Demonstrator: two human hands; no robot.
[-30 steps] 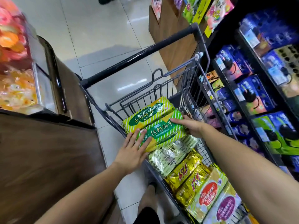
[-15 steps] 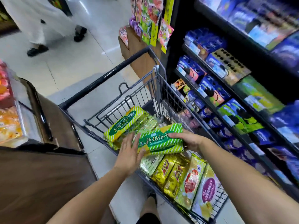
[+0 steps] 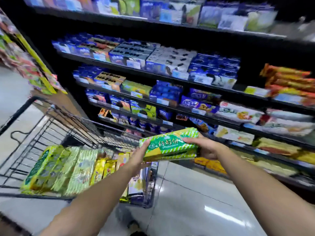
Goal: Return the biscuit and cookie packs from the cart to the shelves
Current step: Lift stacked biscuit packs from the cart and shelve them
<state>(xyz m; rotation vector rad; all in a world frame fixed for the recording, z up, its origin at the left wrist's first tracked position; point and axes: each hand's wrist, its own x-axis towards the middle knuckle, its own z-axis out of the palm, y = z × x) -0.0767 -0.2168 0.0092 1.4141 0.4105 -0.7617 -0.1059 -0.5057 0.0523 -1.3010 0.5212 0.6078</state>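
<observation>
A long green-and-yellow striped biscuit pack [image 3: 168, 144] is held level in the air between both hands, to the right of the cart and in front of the shelves. My left hand [image 3: 139, 156] grips its left end and my right hand [image 3: 202, 147] grips its right end. The wire shopping cart [image 3: 51, 126] stands at the left. In it lie several more packs: green-yellow ones [image 3: 49, 167], pale green ones [image 3: 80, 169] and gold ones [image 3: 102, 168].
Black shelves [image 3: 170, 79] full of blue cookie boxes, green packs and orange packs run across the right and top. A hanging snack rack [image 3: 34, 70] stands at the far left. Glossy grey floor tiles [image 3: 190, 210] lie between cart and shelves.
Both hands have lifted the green striped pack out of the cart and carried it to the right. My view has swung from the cart toward the shelves.
</observation>
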